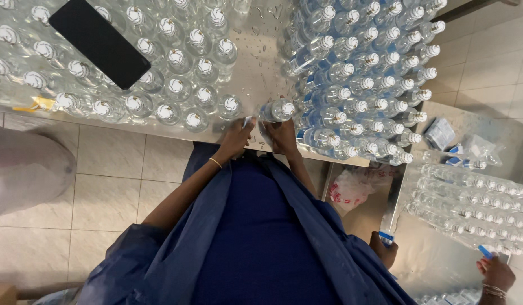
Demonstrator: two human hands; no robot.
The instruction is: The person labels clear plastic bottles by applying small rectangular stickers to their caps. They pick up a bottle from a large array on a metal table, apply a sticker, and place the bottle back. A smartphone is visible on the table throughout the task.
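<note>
My left hand (237, 137): it is closed on something small and pale at the near edge of the counter (261, 68). I cannot tell what the small thing is.
My right hand (281, 134): it is wrapped around the bottle (277, 110), holding it tipped over so its white cap points to the right.
Where the bottle is: at the near edge of the counter, in the gap between the two bottle crowds.
Left crowd (176, 73): clear bottles standing up, close together. A black flat thing (99, 42) lies on top of some of them.
Right crowd (363, 85): bottles leaning and stacked in a pile, right beside my right hand.
Wet spots (260, 34): drops of water sit on the bare metal in the gap.
What could go wrong: I think my hands might be wet too, so the bottle could slip and drop off the near edge onto the floor tiles.
Another worry: if my elbow bumps the pile, it may roll down.
Other person: two other hands (497, 274) work at a lower tray (430, 260) of bottles to my right.
</note>
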